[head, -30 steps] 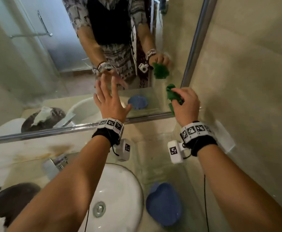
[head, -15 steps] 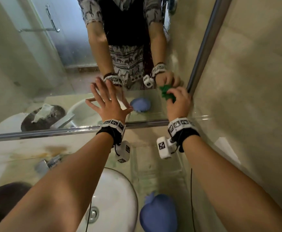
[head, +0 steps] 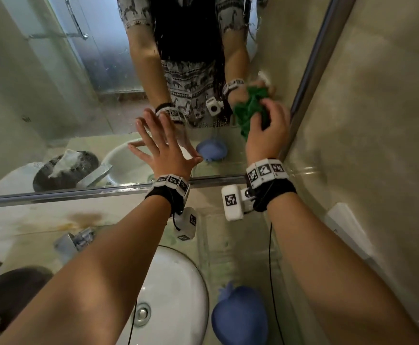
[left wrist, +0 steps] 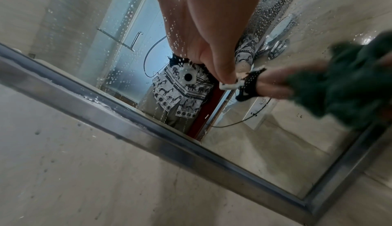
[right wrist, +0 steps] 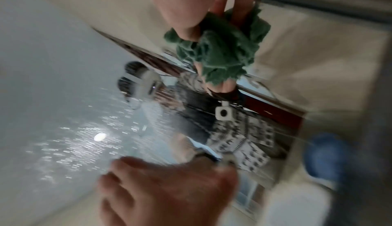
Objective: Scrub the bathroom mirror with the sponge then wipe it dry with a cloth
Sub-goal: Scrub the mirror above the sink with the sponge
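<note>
The wall mirror (head: 66, 108) has a metal frame and water droplets on the glass (left wrist: 127, 48). My left hand (head: 163, 148) lies flat against the glass just above the bottom frame, fingers spread. My right hand (head: 265, 135) grips a crumpled green cloth (head: 247, 120) and presses it to the glass beside the mirror's right edge. The right wrist view is blurred; it shows my right hand's fingers (right wrist: 191, 0) bunched round the cloth (right wrist: 220, 50), with the left hand (right wrist: 165, 191) below. In the left wrist view, the left hand (left wrist: 203, 28) touches the glass and the cloth (left wrist: 350, 82) is at the right.
Below the mirror are a white basin (head: 176, 290), a metal tap (head: 76, 241) and a blue heart-shaped dish (head: 241, 317) on the counter. A dark round object (head: 9, 290) sits at the lower left. A tiled wall (head: 377, 120) runs close along the right.
My right hand has carried the green cloth a little higher up the glass near the right frame. The left hand stays flat on the mirror.
</note>
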